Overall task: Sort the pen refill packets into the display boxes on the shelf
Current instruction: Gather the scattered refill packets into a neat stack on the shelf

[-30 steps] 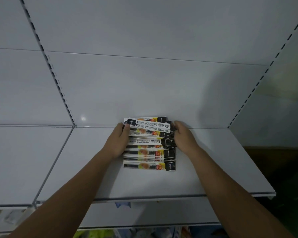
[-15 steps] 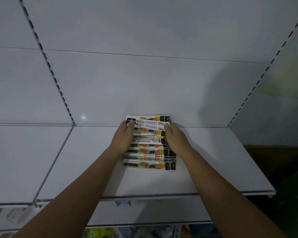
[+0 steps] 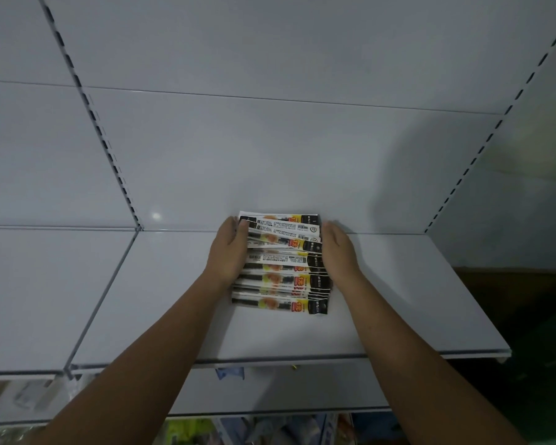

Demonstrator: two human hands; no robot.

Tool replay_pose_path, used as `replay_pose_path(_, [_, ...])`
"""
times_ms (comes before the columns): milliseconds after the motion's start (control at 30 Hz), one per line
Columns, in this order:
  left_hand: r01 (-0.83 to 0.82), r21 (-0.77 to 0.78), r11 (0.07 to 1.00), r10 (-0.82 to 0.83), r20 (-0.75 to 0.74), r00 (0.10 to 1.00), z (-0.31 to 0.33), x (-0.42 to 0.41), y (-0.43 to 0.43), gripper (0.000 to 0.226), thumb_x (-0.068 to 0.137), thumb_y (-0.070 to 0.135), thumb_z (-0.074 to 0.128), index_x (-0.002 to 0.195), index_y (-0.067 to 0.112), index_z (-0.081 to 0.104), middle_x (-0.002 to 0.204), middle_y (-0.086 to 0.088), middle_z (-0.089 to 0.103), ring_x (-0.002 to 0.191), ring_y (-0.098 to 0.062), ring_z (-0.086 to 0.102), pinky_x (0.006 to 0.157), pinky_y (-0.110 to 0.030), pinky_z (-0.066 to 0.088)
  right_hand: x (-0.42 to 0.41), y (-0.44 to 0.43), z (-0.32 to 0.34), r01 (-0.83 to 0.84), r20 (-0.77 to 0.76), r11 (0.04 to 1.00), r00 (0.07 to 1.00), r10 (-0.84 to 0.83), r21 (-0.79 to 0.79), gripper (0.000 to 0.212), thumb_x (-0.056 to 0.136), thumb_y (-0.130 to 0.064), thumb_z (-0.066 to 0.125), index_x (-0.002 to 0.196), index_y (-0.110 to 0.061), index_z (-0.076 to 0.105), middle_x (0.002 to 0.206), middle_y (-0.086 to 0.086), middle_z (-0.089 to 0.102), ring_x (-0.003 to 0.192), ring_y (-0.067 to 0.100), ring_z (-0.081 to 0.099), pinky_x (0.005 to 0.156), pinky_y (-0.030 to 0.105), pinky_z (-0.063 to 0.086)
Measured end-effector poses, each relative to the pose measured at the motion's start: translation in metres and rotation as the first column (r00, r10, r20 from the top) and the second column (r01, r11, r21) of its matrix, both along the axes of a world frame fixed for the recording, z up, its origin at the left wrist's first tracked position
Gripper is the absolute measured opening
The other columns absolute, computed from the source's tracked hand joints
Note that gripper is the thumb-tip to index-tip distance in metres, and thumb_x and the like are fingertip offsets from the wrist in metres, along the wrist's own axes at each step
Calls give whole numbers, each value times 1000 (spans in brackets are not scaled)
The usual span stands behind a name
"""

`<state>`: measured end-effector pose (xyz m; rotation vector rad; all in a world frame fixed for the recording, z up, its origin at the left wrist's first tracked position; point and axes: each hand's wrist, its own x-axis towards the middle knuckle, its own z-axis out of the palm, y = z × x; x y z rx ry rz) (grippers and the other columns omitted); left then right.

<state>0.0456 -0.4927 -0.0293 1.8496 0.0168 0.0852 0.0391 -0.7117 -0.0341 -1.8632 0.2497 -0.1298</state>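
A fanned pile of pen refill packets (image 3: 281, 279), black, yellow and white, lies flat on the white shelf (image 3: 405, 303), its far end against the back panel. My left hand (image 3: 228, 256) presses against the packets' left ends, thumb lying over the topmost ones. Flat against the right ends is my right hand (image 3: 337, 252), fingers together and pointing to the back. The pile is squeezed between both palms. No display box is in view.
The back panel (image 3: 270, 155) rises right behind the pile, with slotted uprights (image 3: 103, 136) left and right. A second white shelf (image 3: 45, 293) adjoins on the left. Below the front edge, a lower shelf holds blurred coloured goods (image 3: 199, 428).
Both hands have slid off the top of the far packets and outward to the pile's ends. The pile itself stays in place.
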Motion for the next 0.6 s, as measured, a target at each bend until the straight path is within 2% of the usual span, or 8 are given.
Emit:
replay_pose_path(67, [-43,-61,997,43,9,999,0,-3,10,38,111,49,36,109,22,63,104,6,73,100,-8,68,83,-31,49,-5,-11,0,73,22,996,997,-74,53,41,112,-44,33,104,-17,62,95,0,71,88,10,69,71,25,49])
replay_pose_path(167, [-18,-116,993,17,-10,1000,-2,-7,6,43,110,54,33,122,28,65,118,10,72,114,-9,66,104,-38,50,-13,-2,-3,71,28,994,997,-73,78,40,112,-43,32,106,-20,64,97,-1,73,88,9,70,71,22,50])
replay_pose_path(300, [15,-95,995,-13,19,1000,1,-12,-11,42,110,53,30,125,34,64,122,12,70,117,-9,64,110,-44,47,-18,21,-3,26,40,999,999,-28,48,44,108,-55,30,112,-29,66,105,-3,74,99,12,72,95,40,57])
replay_pose_path(333, [6,-112,994,-4,17,1000,1,-12,-10,42,110,53,30,125,34,64,122,12,70,117,-9,64,110,-44,48,-20,19,2,39,38,997,998,-42,68,44,109,-53,29,114,-28,65,102,-3,73,97,11,71,95,39,57])
replay_pose_path(433, [-2,-199,980,-8,-49,999,-11,-11,9,56,101,71,39,133,32,63,131,8,69,126,-18,64,110,-50,49,-33,2,7,73,47,990,996,-79,118,40,113,-42,31,126,-19,61,93,-11,64,94,2,65,84,19,48])
replay_pose_path(500, [9,-349,937,-44,-94,995,-19,-17,14,57,99,73,45,135,33,63,136,4,69,130,-24,63,107,-49,50,-41,0,1,16,45,995,999,-21,99,45,113,-44,31,132,-13,58,104,-2,69,100,8,68,93,28,52])
replay_pose_path(533, [51,-355,934,-84,-79,993,-17,-22,11,49,103,67,43,133,34,64,134,4,70,128,-22,65,105,-47,51,-44,6,1,-16,25,997,1000,14,70,49,110,-53,31,133,-19,59,110,2,71,105,14,69,98,35,54])
replay_pose_path(600, [116,-250,961,-123,-13,992,-11,-27,0,38,109,56,37,130,39,63,129,13,70,121,-6,66,107,-42,48,-42,17,0,-67,-29,997,997,68,40,67,97,-79,31,143,-34,51,134,-3,66,124,17,64,109,49,50])
